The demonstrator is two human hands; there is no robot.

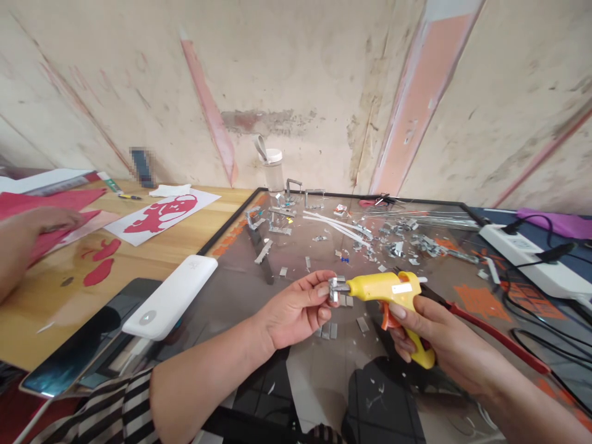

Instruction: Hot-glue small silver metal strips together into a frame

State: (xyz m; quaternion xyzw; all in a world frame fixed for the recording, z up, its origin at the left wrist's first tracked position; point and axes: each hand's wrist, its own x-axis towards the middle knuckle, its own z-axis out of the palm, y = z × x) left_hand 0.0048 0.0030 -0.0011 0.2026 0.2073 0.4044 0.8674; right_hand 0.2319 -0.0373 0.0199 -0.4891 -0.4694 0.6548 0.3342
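My right hand [419,327] is wrapped round the handle of a yellow hot glue gun [382,287], with fingers at its orange trigger. A white glue stick pokes out of the gun's back end. Between the thumb and fingers of my left hand [296,308] is a small silvery piece [333,290], pinched upright. The gun's dark nozzle points left and meets the piece, or nearly so; contact is hard to tell. Several small flat grey pieces [329,331] lie on the dark glossy board [259,314] below my hands.
Grey scraps [428,245] and white glue sticks [340,228] litter the board. A lidded jar [274,169] stands at the back. Red-handled pliers [499,336] and a power strip [536,262] lie right. Left are a power bank [171,299], a phone [78,339], and another person's hand [50,222] on red paper.
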